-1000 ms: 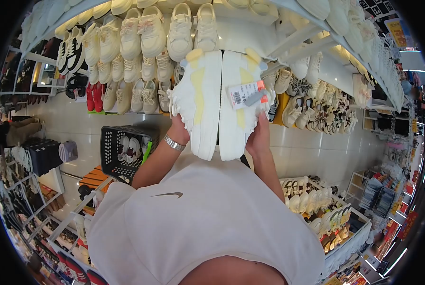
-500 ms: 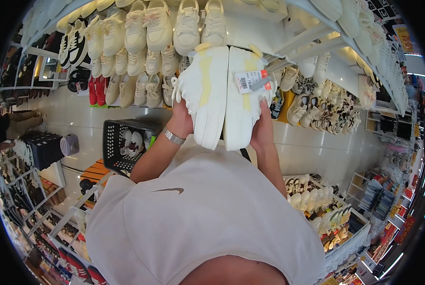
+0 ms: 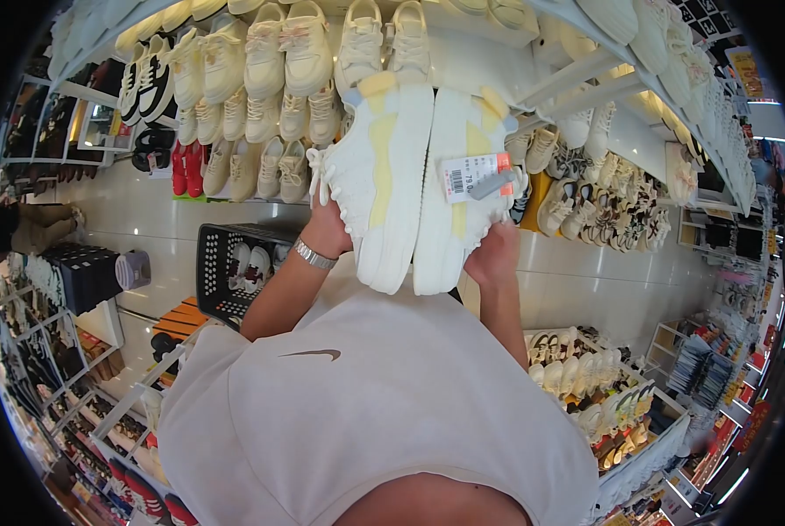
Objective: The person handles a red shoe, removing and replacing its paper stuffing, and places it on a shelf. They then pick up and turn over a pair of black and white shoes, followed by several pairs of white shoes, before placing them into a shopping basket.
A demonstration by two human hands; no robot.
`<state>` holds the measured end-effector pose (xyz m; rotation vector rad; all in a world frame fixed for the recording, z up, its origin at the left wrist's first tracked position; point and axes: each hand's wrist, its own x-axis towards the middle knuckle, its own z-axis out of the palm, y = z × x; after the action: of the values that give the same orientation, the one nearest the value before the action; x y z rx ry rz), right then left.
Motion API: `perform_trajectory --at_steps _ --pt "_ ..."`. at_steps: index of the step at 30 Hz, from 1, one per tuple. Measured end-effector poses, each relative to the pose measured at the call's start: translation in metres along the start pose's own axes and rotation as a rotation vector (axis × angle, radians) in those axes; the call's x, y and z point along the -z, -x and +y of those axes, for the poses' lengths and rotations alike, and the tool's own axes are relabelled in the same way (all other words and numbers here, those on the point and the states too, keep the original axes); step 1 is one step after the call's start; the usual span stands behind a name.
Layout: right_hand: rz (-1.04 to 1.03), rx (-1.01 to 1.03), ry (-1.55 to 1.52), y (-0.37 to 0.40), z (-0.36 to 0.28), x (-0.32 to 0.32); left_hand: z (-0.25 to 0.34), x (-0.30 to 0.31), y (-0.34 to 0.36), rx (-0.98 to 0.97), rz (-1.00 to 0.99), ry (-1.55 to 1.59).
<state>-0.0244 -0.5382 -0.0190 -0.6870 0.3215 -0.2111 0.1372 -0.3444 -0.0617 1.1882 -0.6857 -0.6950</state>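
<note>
A pair of white sneakers with pale yellow panels is held up side by side, toes toward my chest. My left hand (image 3: 329, 230), with a metal watch (image 3: 314, 255) on its wrist, is closed on the left-side shoe (image 3: 384, 188); its fingers are partly hidden behind the laces. Around the outer side of the right-side shoe (image 3: 445, 237), my right hand (image 3: 495, 254) is closed, its fingertips behind the shoe. A white and orange price tag (image 3: 474, 177) lies across the right-side shoe.
Shelves of light shoes (image 3: 309, 53) stand ahead. A black basket (image 3: 220, 294) with shoes inside is at the left, near an orange slatted bench (image 3: 180, 319). Another person (image 3: 46, 228) stands at the far left. A shoe rack (image 3: 673, 419) is at the lower right.
The shoes have come closer to my chest and look larger. They have tilted slightly, and both hands have moved down with them. The tag has shifted slightly.
</note>
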Motion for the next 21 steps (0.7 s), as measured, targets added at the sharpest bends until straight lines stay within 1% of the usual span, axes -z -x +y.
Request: perform_trajectory --at_steps 1,2,3,4,5,6,8,9,10,11,12,14,15,16,17,18,19,20,21 --pt "-0.035 0.037 0.084 0.000 -0.003 0.002 0.004 0.004 0.000 0.037 0.012 -0.049" --pt "-0.037 0.037 0.084 0.002 -0.005 0.004 0.007 0.006 0.000 0.074 0.025 -0.099" --pt "-0.099 0.002 -0.142 0.005 -0.008 0.006 0.011 0.008 -0.002 0.072 0.027 -0.101" --pt "-0.160 -0.034 -0.368 0.006 -0.009 0.008 0.027 0.007 -0.008 0.333 0.023 0.783" --pt "-0.163 -0.035 -0.369 0.006 -0.012 0.006 0.041 0.006 -0.013 0.578 0.014 1.671" --pt "-0.133 -0.036 -0.311 0.006 -0.017 0.002 0.053 0.003 -0.015 0.576 0.017 1.670" --pt "-0.102 -0.039 -0.253 0.007 -0.021 -0.009 0.071 -0.004 -0.016 0.407 0.087 1.365" --pt "0.051 0.040 -0.112 0.006 -0.019 -0.016 0.074 -0.007 -0.016 0.406 0.087 1.365" --pt "0.203 0.119 0.031 0.006 -0.018 -0.020 0.076 -0.009 -0.017 0.431 0.211 1.305" --pt "0.200 0.117 0.032 0.006 -0.017 -0.018 0.078 -0.011 -0.016 0.453 0.334 1.242" --pt "0.192 0.136 0.085 0.008 -0.016 -0.014 0.080 -0.011 -0.014 0.450 0.337 1.243" --pt "0.182 0.154 0.137 0.011 -0.016 -0.006 0.083 -0.009 -0.008 0.308 0.075 1.322" --pt "0.117 0.190 0.178 0.013 -0.017 -0.001 0.079 -0.002 -0.007 0.306 0.076 1.321" --pt "0.054 0.226 0.218 0.014 -0.018 0.001 0.077 0.006 -0.009 0.321 -0.024 1.242" --pt "0.055 0.226 0.218 0.016 -0.020 0.002 0.075 0.011 -0.010 0.336 -0.125 1.160" --pt "0.114 0.189 0.233 0.017 -0.022 0.001 0.074 0.009 -0.005 0.337 -0.126 1.160" --pt "0.174 0.152 0.248 0.019 -0.025 -0.001 0.090 -0.002 -0.003 0.360 0.075 0.926" --pt "0.176 0.152 0.248 0.018 -0.026 -0.004 0.099 -0.009 -0.001 0.377 0.269 0.686" --pt "0.139 0.182 0.322 0.015 -0.027 -0.009 0.098 -0.007 0.000 0.376 0.265 0.555"
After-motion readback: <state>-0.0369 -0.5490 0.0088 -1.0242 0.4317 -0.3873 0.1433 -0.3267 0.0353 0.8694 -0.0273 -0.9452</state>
